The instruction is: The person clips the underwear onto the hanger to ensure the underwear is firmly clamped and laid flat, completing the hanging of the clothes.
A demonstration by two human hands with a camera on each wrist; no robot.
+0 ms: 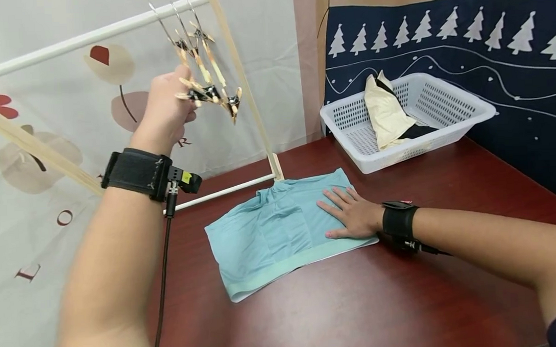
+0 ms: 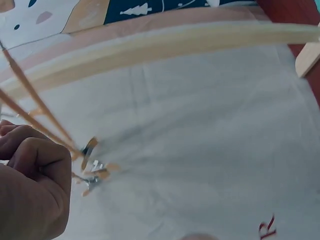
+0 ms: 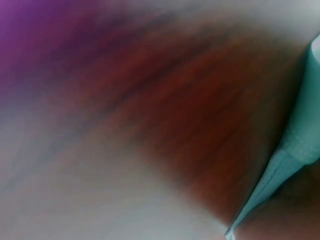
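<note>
A light teal garment (image 1: 271, 235) lies spread flat on the dark red table (image 1: 401, 291); its edge (image 3: 295, 150) shows blurred in the right wrist view. My right hand (image 1: 348, 212) rests flat on the garment's right part, fingers straight. My left hand (image 1: 167, 108) is raised to the rack, its fingers curled round the lower end of a wooden clip hanger (image 1: 208, 91). Several such hangers (image 1: 195, 38) hang by metal hooks from the white rail (image 1: 94, 34). In the left wrist view the curled fingers (image 2: 35, 165) sit beside the hanger's metal clips (image 2: 92, 165).
A wooden drying rack upright (image 1: 245, 88) stands at the table's back edge before a patterned white curtain (image 1: 52, 151). A white plastic basket (image 1: 441, 111) at the back right holds a cream garment (image 1: 388, 113) and something black. A dark blue tree-print cloth (image 1: 485, 49) hangs behind.
</note>
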